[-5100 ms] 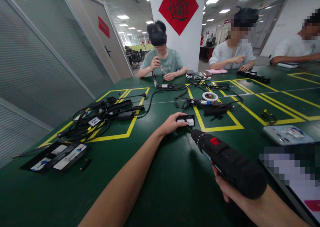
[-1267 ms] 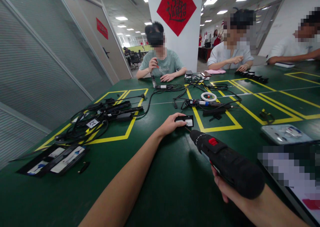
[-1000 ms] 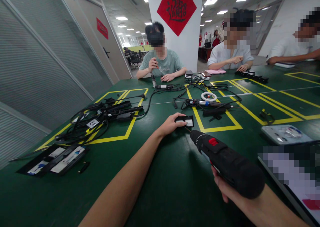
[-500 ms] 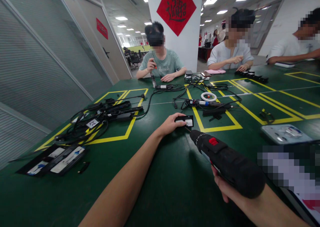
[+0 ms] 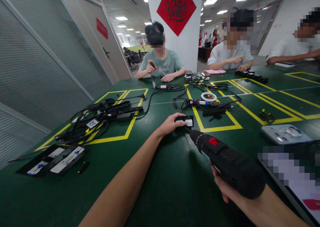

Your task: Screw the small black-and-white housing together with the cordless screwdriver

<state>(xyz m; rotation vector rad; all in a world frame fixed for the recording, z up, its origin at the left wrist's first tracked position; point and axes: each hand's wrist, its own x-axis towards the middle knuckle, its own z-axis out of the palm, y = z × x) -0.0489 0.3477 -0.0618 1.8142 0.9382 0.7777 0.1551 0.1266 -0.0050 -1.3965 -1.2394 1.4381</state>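
Observation:
My right hand is wrapped round the handle of a black cordless drill with a red switch on top. The drill points forward and left, its thin bit reaching the near edge of a small black piece with white patches. Whether the bit touches it I cannot tell. My left hand grips that piece at its left end, thumb over the white part, against the green table. The underside of the piece and some of my left fingers are hidden.
Tangled black cables and parts lie to the left, with two black-and-white panels nearer. Ahead are a tool with a cord and a white ring. A phone and a screen lie right. Several people sit across.
My hands, the drill and the black piece stay in place. Across the table, the person in the green shirt has shifted the raised hand and its tool slightly.

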